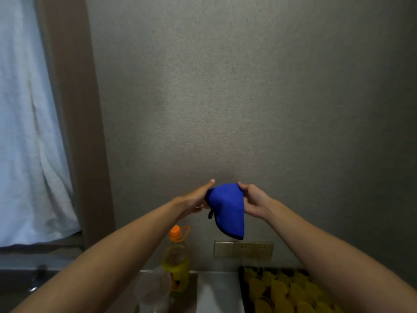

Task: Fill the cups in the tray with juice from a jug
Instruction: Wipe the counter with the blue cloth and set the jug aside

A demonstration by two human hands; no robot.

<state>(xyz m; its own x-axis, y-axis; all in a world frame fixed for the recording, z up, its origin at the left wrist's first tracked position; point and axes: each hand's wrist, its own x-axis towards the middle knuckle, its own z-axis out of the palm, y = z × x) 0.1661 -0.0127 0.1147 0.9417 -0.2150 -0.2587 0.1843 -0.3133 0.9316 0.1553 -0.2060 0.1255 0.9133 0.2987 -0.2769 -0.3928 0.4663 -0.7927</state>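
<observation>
Both my hands are raised in front of the wall and hold a blue cloth point(228, 208) between them. My left hand point(198, 197) grips its left edge and my right hand point(252, 199) pinches its right edge; the cloth hangs down in a fold. Below, at the bottom right, a dark tray point(242, 288) holds several cups filled with yellow juice point(279, 290). A clear jug point(153, 290) stands at the bottom centre, partly hidden by my left forearm. Behind it stands a yellow juice bottle point(177, 263) with an orange cap.
A wall socket plate point(243, 249) sits on the grey wall just above the counter point(216, 290). A white curtain point(29, 132) hangs at the left beside a brown frame.
</observation>
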